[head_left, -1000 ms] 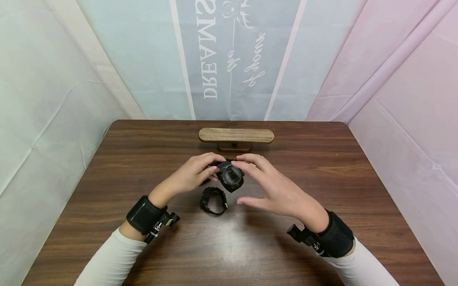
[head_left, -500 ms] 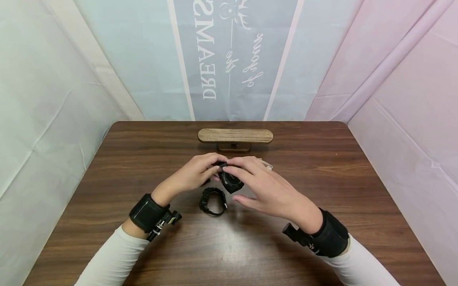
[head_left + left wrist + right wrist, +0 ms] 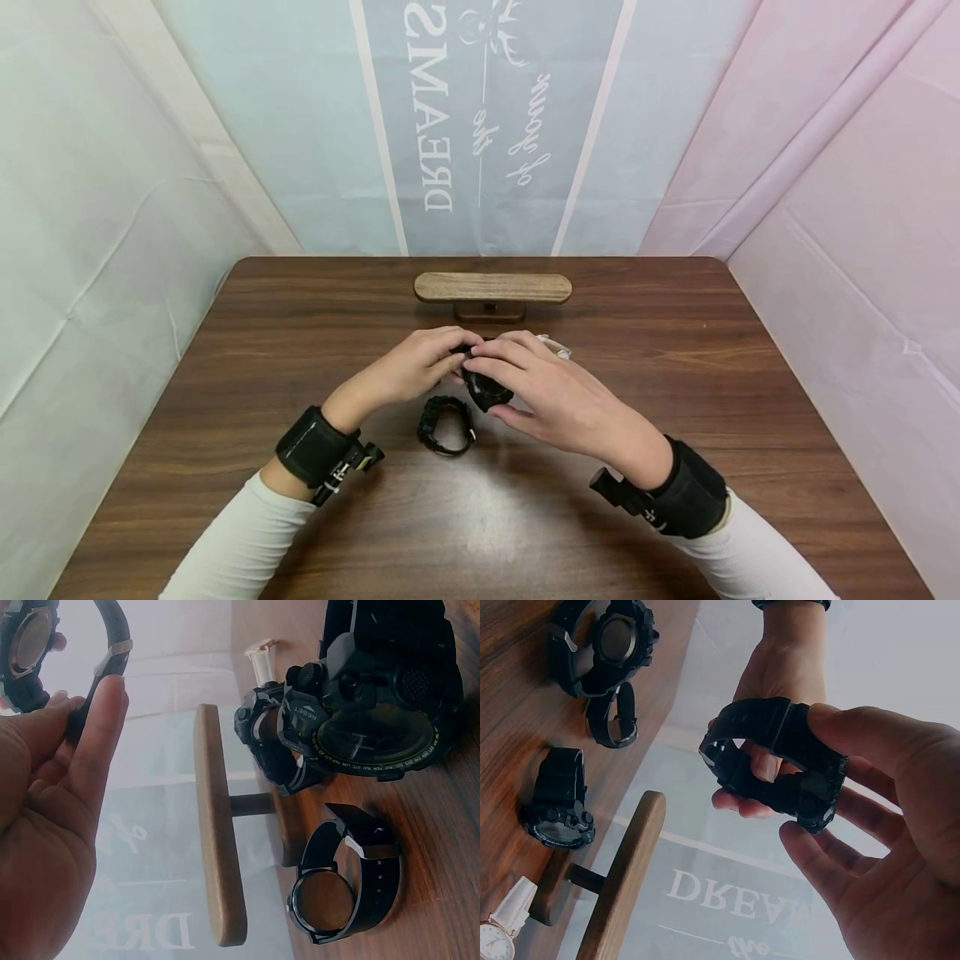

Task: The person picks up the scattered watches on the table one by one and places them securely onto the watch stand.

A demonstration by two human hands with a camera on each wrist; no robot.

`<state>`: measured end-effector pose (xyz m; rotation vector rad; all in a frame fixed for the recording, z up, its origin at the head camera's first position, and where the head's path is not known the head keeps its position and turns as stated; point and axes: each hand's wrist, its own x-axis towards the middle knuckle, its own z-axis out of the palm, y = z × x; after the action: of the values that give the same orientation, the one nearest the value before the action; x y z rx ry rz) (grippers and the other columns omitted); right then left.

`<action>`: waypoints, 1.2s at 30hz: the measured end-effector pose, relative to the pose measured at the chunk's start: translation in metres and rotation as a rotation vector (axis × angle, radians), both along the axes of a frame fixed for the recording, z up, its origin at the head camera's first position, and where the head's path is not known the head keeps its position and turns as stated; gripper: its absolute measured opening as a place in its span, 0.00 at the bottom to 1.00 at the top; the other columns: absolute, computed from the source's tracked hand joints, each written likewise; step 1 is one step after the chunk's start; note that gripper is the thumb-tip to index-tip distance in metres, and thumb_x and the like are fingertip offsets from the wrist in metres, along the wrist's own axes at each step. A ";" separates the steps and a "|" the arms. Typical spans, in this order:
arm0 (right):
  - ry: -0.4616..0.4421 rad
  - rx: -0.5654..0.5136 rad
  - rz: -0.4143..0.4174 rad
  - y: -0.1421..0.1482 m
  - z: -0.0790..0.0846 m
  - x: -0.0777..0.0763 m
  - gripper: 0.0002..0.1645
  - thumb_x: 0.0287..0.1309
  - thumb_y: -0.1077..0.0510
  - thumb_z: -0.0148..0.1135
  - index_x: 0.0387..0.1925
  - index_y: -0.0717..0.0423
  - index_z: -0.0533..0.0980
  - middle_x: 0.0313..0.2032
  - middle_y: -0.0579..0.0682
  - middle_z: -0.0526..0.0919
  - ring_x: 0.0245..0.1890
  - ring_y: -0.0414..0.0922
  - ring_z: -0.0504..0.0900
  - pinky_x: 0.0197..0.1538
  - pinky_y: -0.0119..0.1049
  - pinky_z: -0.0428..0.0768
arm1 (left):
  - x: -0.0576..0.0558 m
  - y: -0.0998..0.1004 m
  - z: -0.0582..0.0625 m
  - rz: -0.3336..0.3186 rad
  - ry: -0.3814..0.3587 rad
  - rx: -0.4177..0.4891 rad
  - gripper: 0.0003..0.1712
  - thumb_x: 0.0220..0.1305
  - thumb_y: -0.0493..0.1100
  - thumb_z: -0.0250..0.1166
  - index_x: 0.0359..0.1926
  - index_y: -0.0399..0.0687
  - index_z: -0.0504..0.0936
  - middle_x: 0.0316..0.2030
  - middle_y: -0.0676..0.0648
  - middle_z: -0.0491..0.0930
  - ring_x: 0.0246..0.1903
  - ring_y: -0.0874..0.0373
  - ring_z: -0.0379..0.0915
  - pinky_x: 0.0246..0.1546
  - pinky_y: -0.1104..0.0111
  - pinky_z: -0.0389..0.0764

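A black wristwatch (image 3: 487,392) with a chunky case is held up over the table between both hands. My left hand (image 3: 408,365) pinches its strap (image 3: 115,634) between thumb and fingers. From the other side my right hand (image 3: 566,400) grips the case, the thumb at one edge and fingers at the opposite edge, as the right wrist view shows. Fingers cover part of the watch face in the head view. Just nearer than the hands, another black watch (image 3: 446,425) lies on its side, its strap closed in a loop.
A wooden T-shaped stand (image 3: 492,288) stands at the back of the brown table (image 3: 315,292). A white-strapped watch (image 3: 496,939) lies behind the right hand. More black watches, one with a plain round face (image 3: 324,900), lie around the stand.
My right hand has moved left and closed its thumb and fingers onto the watch case. My left hand keeps its pinch on the strap, shifting slightly right.
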<state>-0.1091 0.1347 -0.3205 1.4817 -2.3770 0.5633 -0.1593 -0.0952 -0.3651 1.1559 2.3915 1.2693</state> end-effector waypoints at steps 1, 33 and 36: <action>0.003 0.005 0.000 0.000 0.000 0.000 0.34 0.48 0.57 0.71 0.59 0.52 0.70 0.58 0.49 0.71 0.59 0.45 0.67 0.56 0.35 0.72 | 0.000 0.000 0.000 0.002 0.000 -0.002 0.14 0.70 0.34 0.50 0.53 0.46 0.74 0.48 0.47 0.75 0.36 0.66 0.78 0.35 0.73 0.81; 0.003 0.042 -0.087 0.011 0.007 -0.006 0.29 0.50 0.55 0.69 0.55 0.50 0.72 0.59 0.49 0.71 0.55 0.44 0.68 0.47 0.34 0.76 | -0.024 -0.029 0.006 0.171 0.158 -0.054 0.26 0.65 0.50 0.59 0.62 0.52 0.69 0.53 0.51 0.73 0.50 0.56 0.72 0.47 0.62 0.78; 0.004 0.052 -0.105 0.015 0.007 -0.008 0.29 0.50 0.55 0.69 0.56 0.50 0.72 0.59 0.49 0.71 0.56 0.44 0.68 0.48 0.34 0.75 | -0.035 -0.035 0.005 0.229 0.245 -0.102 0.27 0.63 0.51 0.61 0.61 0.50 0.70 0.52 0.49 0.73 0.51 0.53 0.69 0.49 0.59 0.74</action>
<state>-0.1176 0.1499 -0.3133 1.3675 -2.4674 0.4765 -0.1940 -0.1300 -0.3599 1.0884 2.8010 1.1054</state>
